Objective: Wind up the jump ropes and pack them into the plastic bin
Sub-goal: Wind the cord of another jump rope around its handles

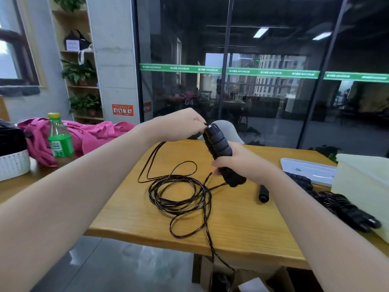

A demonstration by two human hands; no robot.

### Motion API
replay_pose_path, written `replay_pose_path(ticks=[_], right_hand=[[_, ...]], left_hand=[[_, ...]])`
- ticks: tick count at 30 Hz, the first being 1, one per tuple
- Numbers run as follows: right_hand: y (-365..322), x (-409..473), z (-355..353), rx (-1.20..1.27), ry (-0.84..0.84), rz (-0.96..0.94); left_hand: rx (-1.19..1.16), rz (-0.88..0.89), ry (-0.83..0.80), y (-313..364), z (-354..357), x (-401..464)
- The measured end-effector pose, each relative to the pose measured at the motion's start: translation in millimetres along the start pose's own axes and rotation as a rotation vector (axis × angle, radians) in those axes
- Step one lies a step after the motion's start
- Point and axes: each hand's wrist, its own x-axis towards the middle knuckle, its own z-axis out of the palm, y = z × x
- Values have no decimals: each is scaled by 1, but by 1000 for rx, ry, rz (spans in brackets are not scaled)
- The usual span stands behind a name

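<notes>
My right hand (pixel 242 163) grips the black foam handles (pixel 219 148) of a jump rope, held upright above the wooden table (pixel 242 232). My left hand (pixel 183 125) pinches the black cord right at the top of the handles. The rest of that cord (pixel 179 197) lies in loose loops on the table and one strand hangs over the front edge. A second jump rope (pixel 341 205), wound up, lies at the right beside the translucent plastic bin (pixel 362 186). The bin's lid (pixel 309 170) lies flat behind it.
A small black handle piece (pixel 263 193) lies on the table near my right wrist. On the left stand a green bottle (pixel 60 140), a pink garment (pixel 94 131) and a white basket (pixel 13 165). A grey chair back (pixel 229 129) rises behind the table. Cardboard sits on the floor below.
</notes>
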Motion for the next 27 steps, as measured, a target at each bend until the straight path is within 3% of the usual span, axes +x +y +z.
replay_pose_path(ticks=[6, 10, 20, 27], right_hand=[[24, -1, 5, 226, -100, 52], [31, -3, 12, 301, -138, 121], [48, -7, 10, 760, -227, 110], [50, -6, 5, 661, -296, 52]], left_hand=[[-101, -61, 59, -3, -3, 5], [-180, 31, 71, -13, 10, 3], [-363, 162, 156, -22, 31, 7], [-399, 149, 133, -28, 35, 11]])
